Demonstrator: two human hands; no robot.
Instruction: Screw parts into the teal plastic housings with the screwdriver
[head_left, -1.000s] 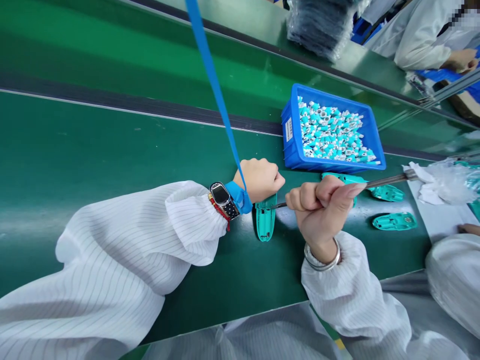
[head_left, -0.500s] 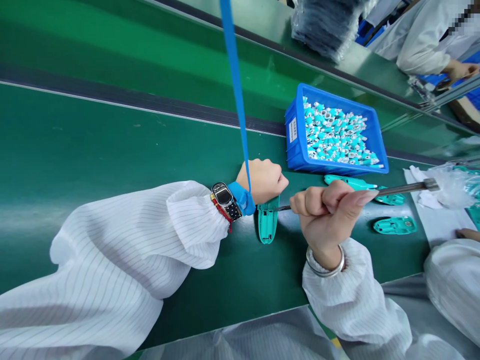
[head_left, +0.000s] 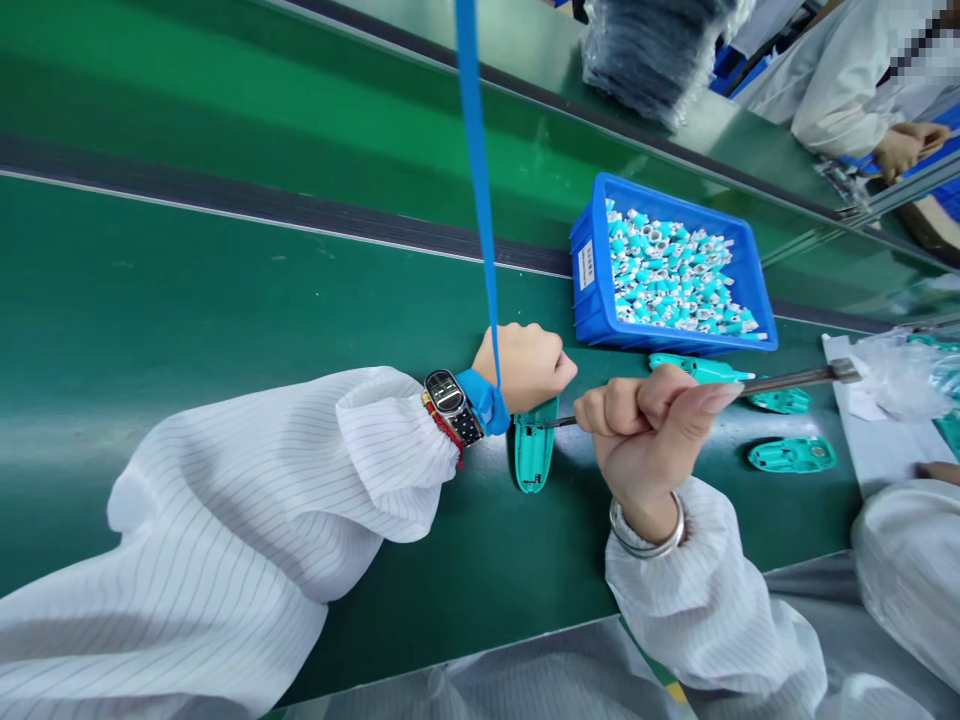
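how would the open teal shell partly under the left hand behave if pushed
The teal shell would probably feel light and stiff, looking like thin moulded plastic. It may slide easily, as the green bench looks glossy. Its elongated shape probably resists tipping.

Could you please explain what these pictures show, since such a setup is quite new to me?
There is no machine at work here: these are a person's two bare hands, seen from a camera worn on the head, looking forward and down. On the green bench, the left hand covers the far end of an open teal shell. The right hand grips a slim metal tool, whose tip reaches the shell. Beyond stands a blue bin of small teal-and-white parts; more teal pieces lie to the right.
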